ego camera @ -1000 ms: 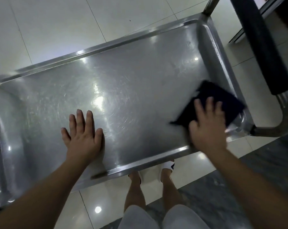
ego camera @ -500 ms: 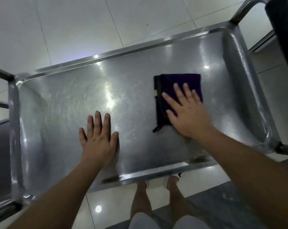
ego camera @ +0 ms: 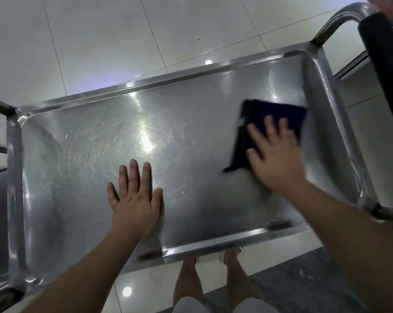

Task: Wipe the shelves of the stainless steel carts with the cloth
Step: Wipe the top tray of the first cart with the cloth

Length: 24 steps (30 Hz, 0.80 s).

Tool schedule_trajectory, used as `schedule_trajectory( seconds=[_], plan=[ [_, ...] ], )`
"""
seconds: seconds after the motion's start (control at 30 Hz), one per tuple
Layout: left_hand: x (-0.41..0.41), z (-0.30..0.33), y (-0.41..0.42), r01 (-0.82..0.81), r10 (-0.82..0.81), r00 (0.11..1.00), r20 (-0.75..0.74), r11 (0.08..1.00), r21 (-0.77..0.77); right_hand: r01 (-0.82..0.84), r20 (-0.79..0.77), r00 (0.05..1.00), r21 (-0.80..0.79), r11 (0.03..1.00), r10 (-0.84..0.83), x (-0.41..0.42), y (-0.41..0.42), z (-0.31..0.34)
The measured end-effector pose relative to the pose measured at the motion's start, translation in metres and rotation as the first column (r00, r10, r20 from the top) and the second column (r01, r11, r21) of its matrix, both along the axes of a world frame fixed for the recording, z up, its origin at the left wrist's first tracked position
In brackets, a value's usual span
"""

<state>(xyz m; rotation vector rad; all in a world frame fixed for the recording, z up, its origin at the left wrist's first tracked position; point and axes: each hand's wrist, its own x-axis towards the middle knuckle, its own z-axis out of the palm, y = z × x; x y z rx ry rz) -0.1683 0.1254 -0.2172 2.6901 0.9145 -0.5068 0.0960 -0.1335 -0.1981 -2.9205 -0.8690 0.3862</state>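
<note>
1. My right hand (ego camera: 274,154) lies flat, fingers spread, pressing down on the dark purple folded cloth (ego camera: 272,123); not clenched around it, just pinning it to the metal

2. The cloth sits at the right end of the scratched stainless steel cart shelf (ego camera: 191,123), its right edge touching the upturned right rim; it reaches from under my palm toward the far side

3. The cloth's long axis runs near-to-far, roughly across the shelf's length; its edges look smeared, so exact corners are hard to read

4. My left hand (ego camera: 135,199) rests palm down, fingers open and holding nothing, near the front rim at mid-shelf, well apart from the cloth

5. The relation that matters: all the unwiped steel lies to the left of the cloth, between my two hands and beyond. The right hand is the one on the cloth, so I judge the next stroke is a leftward drag

6. Risk: the left hand sits in that path

7. The black padded cart handle (ego camera: 385,64) stands just right of the shelf
</note>
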Motion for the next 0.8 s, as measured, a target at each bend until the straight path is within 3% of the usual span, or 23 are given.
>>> schedule_trajectory(
  seconds=[0.2, 0.37, 0.47, 0.6, 0.8],
  plan=[
    [-0.003, -0.004, 0.0, 0.012, -0.012, 1.0, -0.003, 1.0, 0.014, -0.469, -0.065, 0.876, 0.119, 0.875, 0.478, -0.087, 0.143, -0.008],
    [-0.003, -0.004, 0.003, 0.019, -0.019, 1.0, -0.001, 1.0, 0.018, -0.569, -0.055, 0.815, 0.113, 0.815, 0.577, -0.062, 0.168, -0.015],
    [-0.004, -0.003, 0.002, 0.024, -0.024, 1.0, 0.014, 1.0, 0.0, -0.401, -0.068, 0.91, 0.109, 0.91, 0.409, -0.011, 0.152, -0.015],
    [-0.003, -0.003, 0.002, 0.014, -0.014, 1.0, 0.001, 1.0, 0.003, -0.022, -0.033, 0.999, 0.001, 1.0, 0.022, 0.087, 0.093, -0.007],
    [-0.003, -0.004, 0.0, 0.017, -0.017, 1.0, 0.011, 1.0, 0.01, 0.449, -0.004, 0.893, -0.056, 0.892, -0.45, 0.15, -0.01, 0.003]
  ],
)
